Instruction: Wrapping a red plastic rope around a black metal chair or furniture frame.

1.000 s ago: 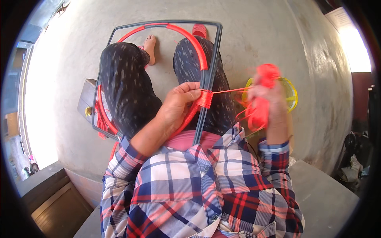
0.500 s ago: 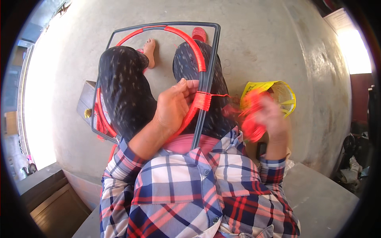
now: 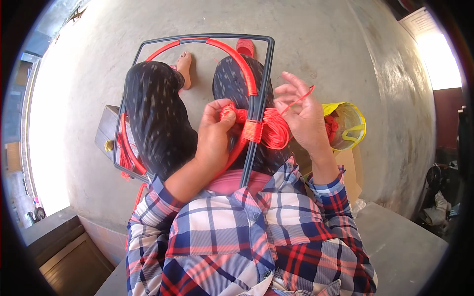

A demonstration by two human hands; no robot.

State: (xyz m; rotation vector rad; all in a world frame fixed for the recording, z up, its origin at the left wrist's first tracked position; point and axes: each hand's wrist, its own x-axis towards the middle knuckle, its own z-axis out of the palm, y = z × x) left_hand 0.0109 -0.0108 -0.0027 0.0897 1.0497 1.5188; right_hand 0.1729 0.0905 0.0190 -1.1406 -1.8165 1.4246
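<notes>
A black metal frame with an inner ring partly wrapped in red cord rests across my thighs. A tight band of red cord binds the ring to the frame's right side. A bundle of red cord lies passed through beneath the bars, showing on both sides of them. My left hand pinches the bundle's left end inside the ring. On the other side my right hand is open, fingers stretched and apart, close to the bundle's right end. One loose strand crosses that hand.
A yellow container with red cord in it stands to the right, by a piece of cardboard. More red cord hangs at the frame's lower left, near a grey box. A grey ledge is at the lower right.
The cord bundle has come from the right to the frame and now passes beneath its bars. My left hand has taken its end; my right hand has let go and opened.
</notes>
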